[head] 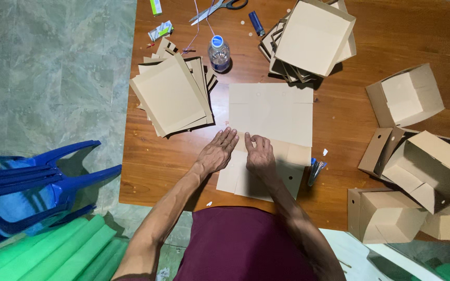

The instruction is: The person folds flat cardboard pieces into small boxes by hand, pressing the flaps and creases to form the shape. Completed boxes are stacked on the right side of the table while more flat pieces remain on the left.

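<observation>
The maroon shirt [246, 244] is cut off below. On the table [147, 171] lies a flat card sheet [272, 112]; left hand [217, 152] and right hand [260, 154] press it, fingers flat, gripping nothing. The stapler [316, 170] is hard to see.

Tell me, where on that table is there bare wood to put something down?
Bare wood lies at the near left corner of the table, below the stack of flat sheets and beside the left hand. Another patch runs between the flat cardboard under the right hand and the folded boxes. The right edge and far middle are crowded.
</observation>
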